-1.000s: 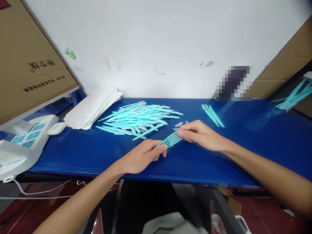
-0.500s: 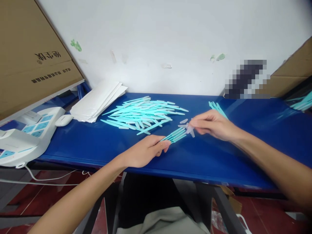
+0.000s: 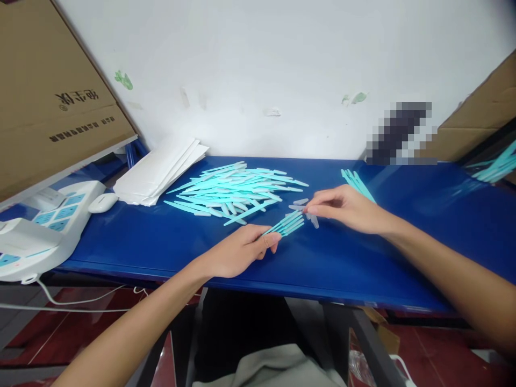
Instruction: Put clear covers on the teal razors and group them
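Note:
My left hand (image 3: 252, 248) is closed around a small fan of turquoise swab sticks (image 3: 287, 222), their thicker ends pointing right and slightly upward. My right hand (image 3: 336, 207) pinches thumb and forefinger together at the tip of the uppermost stick. Whatever lies between those fingertips is too small and covered to make out. Under and beside them, several pale translucent sleeve-like pieces (image 3: 315, 221) lie on the blue table (image 3: 193, 242). Left of these is a heap of turquoise swabs with whitish ends (image 3: 237, 185).
Behind my right hand lies a smaller bundle of turquoise sticks (image 3: 357, 184). White paper bags (image 3: 157, 172) are stacked at left, near a white computer mouse (image 3: 103, 203) and a white device with blue panels (image 3: 60, 215). A cardboard box (image 3: 52, 102) leans in from the left; a white wall (image 3: 242, 80) stands behind.
My right hand has shifted slightly left, its fingertips now at the stick ends. The pale piece seen between its fingers earlier can no longer be made out. My left hand keeps its hold.

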### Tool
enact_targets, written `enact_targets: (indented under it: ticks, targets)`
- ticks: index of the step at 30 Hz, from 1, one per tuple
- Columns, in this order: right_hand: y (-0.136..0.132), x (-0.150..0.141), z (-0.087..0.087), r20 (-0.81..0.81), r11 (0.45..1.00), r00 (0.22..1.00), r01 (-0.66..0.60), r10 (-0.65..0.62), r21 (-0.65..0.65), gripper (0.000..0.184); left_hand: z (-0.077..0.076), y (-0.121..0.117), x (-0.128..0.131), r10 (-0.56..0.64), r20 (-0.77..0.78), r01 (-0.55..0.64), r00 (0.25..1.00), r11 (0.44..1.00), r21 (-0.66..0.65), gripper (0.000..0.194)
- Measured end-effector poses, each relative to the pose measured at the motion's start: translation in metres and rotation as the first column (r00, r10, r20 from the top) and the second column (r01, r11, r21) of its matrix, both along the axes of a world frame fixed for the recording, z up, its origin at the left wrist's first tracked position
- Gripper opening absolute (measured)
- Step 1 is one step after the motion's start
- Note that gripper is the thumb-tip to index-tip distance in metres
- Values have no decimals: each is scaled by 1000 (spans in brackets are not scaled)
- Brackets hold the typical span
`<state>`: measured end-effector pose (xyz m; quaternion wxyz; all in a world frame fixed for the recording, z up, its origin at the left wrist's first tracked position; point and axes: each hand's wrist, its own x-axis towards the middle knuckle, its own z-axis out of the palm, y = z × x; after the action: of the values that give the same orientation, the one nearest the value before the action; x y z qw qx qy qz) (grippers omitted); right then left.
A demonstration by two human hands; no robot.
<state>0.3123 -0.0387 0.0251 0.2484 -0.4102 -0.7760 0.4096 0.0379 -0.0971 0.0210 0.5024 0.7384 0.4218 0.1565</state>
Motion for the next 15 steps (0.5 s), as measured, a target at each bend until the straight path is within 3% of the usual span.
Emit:
enact_targets:
  ticks: [4,10,15]
  targets:
    - [-9,-11,2,-56,990,996,-80,73,-115,35,0,-1,1,3,-7,-2,1000,999,47,53]
    - [-9,-19,-5,-108,981,994,-25,4,-194,35,-3,-4,1,26,12,-27,1000,999,42,51]
    - [-8,-19,-6,-133,963,991,-12,-25,-269,32,-8,-10,3,113,106,-113,988,994,-7,49]
